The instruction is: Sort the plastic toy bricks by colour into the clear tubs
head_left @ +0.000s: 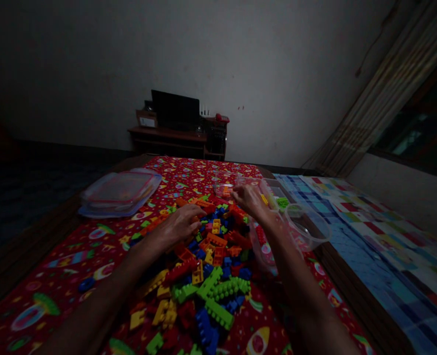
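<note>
A heap of toy building bricks [216, 239] in red, orange, yellow, green and blue lies on a red patterned cloth. My left hand [184, 223] rests over the far left part of the heap, its thumb and fingers apart above the bricks. Farther right, my right hand [248, 198] is at the near right side of a clear container [221, 178] with a few orange bricks inside. Its fingers are bent together; whatever they hold is hidden. Beneath my right forearm, a clear container [254, 246] with red bricks is partly covered.
Stacked clear lids [117, 192] lie at the left. To the right stand a round clear tub [309, 229] and a clear box with green bricks [282, 202]. A blue wheel-like piece [86, 284] sits apart. Behind are a desk [170, 135] and a screen [176, 110].
</note>
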Tool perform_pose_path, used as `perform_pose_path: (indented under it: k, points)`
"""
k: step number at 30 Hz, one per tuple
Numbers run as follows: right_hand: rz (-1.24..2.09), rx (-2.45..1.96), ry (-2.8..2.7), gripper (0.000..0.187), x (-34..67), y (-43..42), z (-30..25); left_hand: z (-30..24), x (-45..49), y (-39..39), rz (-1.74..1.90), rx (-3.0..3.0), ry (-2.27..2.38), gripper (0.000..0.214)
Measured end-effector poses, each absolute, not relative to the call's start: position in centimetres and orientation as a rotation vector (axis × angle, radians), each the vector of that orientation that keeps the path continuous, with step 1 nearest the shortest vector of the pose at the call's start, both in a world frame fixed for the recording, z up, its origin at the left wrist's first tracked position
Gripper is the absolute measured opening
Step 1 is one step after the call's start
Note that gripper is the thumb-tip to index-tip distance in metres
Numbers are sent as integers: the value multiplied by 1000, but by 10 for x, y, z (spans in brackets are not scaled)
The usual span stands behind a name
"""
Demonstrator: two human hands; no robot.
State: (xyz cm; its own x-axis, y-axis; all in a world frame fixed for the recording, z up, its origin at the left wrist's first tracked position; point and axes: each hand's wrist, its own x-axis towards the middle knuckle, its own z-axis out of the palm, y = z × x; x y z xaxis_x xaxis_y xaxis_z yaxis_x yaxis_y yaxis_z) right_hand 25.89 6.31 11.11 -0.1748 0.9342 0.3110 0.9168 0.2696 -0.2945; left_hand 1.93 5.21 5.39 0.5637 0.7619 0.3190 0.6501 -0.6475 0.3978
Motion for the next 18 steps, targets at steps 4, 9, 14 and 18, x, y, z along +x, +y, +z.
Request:
perform_pose_path:
  k: [4, 9, 14, 18]
  points:
    - [230, -1439, -2364, 18, 236, 33, 84, 33, 19, 63, 795, 2654, 1140, 34]
    - [57, -1139, -2509, 16, 219, 9, 54, 23, 18, 62, 724, 2700, 1218, 41]
    - [-62, -1210, -2520, 16, 214, 2, 56, 33, 27, 51, 573, 2688, 1425, 45]
    - [-33, -1356, -2483, 18, 216, 2, 69, 29, 30, 51, 609, 2673, 1520, 42]
